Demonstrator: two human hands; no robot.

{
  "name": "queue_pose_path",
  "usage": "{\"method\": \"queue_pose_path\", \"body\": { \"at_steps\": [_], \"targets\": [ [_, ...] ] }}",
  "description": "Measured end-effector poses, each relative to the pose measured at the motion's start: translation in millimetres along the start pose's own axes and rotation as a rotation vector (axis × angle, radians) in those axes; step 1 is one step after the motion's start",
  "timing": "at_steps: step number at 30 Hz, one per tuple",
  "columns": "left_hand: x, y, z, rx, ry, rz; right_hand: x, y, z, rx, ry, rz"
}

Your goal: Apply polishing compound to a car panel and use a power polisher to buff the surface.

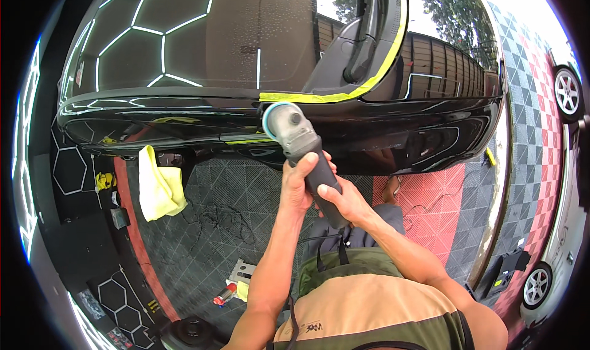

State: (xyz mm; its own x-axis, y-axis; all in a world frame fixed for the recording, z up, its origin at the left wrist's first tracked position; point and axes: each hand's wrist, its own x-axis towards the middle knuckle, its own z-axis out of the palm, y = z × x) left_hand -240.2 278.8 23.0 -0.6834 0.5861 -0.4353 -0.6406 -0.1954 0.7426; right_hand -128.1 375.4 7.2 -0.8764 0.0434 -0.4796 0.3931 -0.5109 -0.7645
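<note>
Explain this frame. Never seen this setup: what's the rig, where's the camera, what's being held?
There is no robot here, just a person using bare hands. The single picture comes from a wide fisheye camera on the person's head, looking down, so straight edges bend near the rim.

The left hand and right hand both grip a black-and-grey polisher. Its head is up by the side of a black car; whether it touches the paint is hard to tell.

Bright yellow-green tape runs along the car. A yellow cloth shows to the left, and a red bottle is on the tiled floor.
</note>
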Motion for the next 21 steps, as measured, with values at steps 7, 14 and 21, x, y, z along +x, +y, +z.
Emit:
{"method": "queue_pose_path", "body": {
  "at_steps": [7,14,21],
  "targets": [
    [-1,14,-6,-0.015,0.009,0.031,5,-9,12,-0.059,-0.007,0.014],
    [-2,4,-3,0.052,-0.023,-0.061,-8,9,13,0.095,0.052,0.009],
    [16,-41,30,0.159,-0.108,-0.210,-29,43,-27,0.206,0.154,-0.049]
  ]
}}
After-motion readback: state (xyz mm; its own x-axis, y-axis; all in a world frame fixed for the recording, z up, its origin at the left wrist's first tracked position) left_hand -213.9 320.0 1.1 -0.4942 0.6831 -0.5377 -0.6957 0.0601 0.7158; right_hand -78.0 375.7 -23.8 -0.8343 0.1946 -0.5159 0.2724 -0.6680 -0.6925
